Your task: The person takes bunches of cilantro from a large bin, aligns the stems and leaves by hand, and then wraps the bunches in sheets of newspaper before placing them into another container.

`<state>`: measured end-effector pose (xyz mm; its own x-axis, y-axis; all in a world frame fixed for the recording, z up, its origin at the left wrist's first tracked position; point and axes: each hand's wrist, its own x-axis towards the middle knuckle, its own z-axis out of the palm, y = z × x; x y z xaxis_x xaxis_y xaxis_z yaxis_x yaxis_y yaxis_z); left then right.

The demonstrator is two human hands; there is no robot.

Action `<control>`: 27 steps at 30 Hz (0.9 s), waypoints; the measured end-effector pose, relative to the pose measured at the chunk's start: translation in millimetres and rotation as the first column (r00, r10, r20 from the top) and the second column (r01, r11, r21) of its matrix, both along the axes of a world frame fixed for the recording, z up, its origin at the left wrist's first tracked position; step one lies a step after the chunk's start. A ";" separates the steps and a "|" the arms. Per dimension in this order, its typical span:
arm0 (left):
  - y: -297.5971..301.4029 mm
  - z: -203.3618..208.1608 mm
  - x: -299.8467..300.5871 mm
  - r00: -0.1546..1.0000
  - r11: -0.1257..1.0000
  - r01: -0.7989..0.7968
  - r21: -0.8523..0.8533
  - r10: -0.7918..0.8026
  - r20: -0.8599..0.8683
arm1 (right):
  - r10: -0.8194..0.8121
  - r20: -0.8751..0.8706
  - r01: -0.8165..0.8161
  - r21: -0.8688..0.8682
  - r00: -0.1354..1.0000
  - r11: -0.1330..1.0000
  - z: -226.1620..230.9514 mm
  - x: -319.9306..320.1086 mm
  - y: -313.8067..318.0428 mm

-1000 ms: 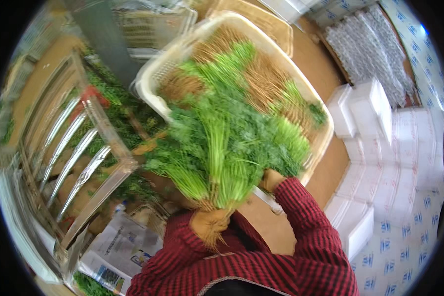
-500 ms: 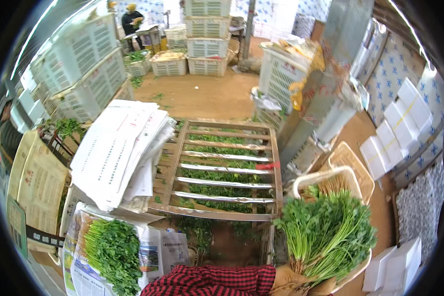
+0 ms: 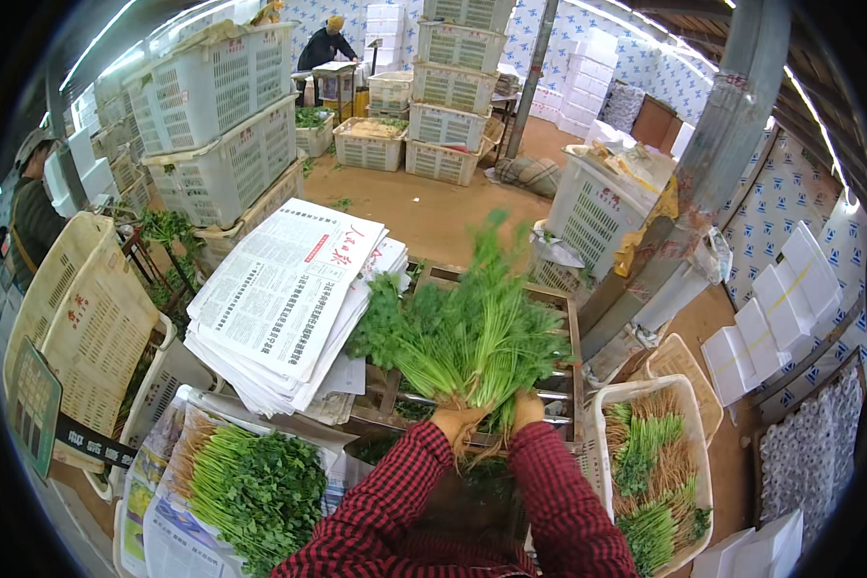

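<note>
Both hands hold a large bunch of coriander (image 3: 477, 332) by its lower stems, over the slatted rack (image 3: 576, 371). My left hand (image 3: 458, 422) is closed round the left side of the stem bases, and my right hand (image 3: 527, 409) grips the right side. Pale roots dangle between them; the leafy tops fan away from me and hide most of the slats. To the right stands a white plastic basket (image 3: 708, 472) with several bundles of rooted greens in it. On the left, another pile of coriander (image 3: 260, 501) lies on newspaper sheets (image 3: 169, 535).
A thick stack of newspapers (image 3: 289, 299) sits left of the rack. Tall white crates (image 3: 222, 154) rise behind it, and a metal post (image 3: 684, 193) leans at the right. One person (image 3: 328, 53) stands at a far table; another person (image 3: 34, 212) is at the left edge.
The coriander has moved from over the right basket to above the rack, uncovering the bundles inside the basket. Both my arms have swung to the middle, and the view has shifted.
</note>
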<state>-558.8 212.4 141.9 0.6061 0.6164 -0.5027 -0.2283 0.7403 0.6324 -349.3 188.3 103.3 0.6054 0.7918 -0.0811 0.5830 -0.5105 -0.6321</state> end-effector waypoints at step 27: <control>-7.2 9.6 7.8 0.989 0.976 -0.083 -0.200 0.056 -0.135 | 0.578 0.260 -0.403 -0.502 0.774 0.765 150.4 43.4 21.7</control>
<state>-551.0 205.2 151.5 0.4877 0.5304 -0.6934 -0.2108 0.8423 0.4961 -305.9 210.0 253.7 0.1886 0.9329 -0.3069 0.9659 -0.2327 -0.1138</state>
